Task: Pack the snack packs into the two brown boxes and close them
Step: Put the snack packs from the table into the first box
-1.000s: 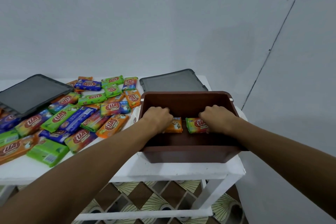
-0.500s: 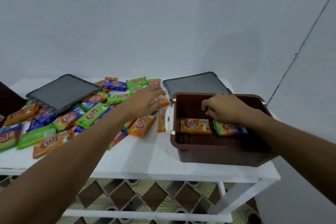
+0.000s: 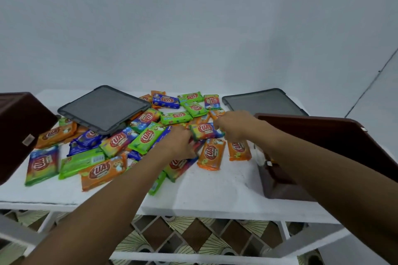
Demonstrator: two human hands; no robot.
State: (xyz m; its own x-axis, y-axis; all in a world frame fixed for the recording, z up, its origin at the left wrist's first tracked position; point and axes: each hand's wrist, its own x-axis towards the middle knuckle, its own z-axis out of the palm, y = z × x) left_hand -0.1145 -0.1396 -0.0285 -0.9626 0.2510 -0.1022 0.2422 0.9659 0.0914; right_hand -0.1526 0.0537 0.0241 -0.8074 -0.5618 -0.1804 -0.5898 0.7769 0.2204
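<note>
I see both hands out over the pile of snack packs (image 3: 148, 135) in the middle of the white surface (image 3: 215, 191). My right hand (image 3: 235, 125) pinches one end of a rainbow pack (image 3: 206, 129). My left hand (image 3: 179, 144) is at the other end of that pack with its fingers curled down on the pile. I cannot tell if it holds anything.

The packs are orange, green, blue and rainbow, and they lie in a heap, some on top of others. The right brown box (image 3: 336, 135) is open at the right end of the surface, and my right arm hides most of its inside. The left brown box (image 3: 19, 127) is at the left edge. One grey lid (image 3: 105, 107) rests partly on the packs. The other grey lid (image 3: 265, 102) lies behind the right brown box.
</note>
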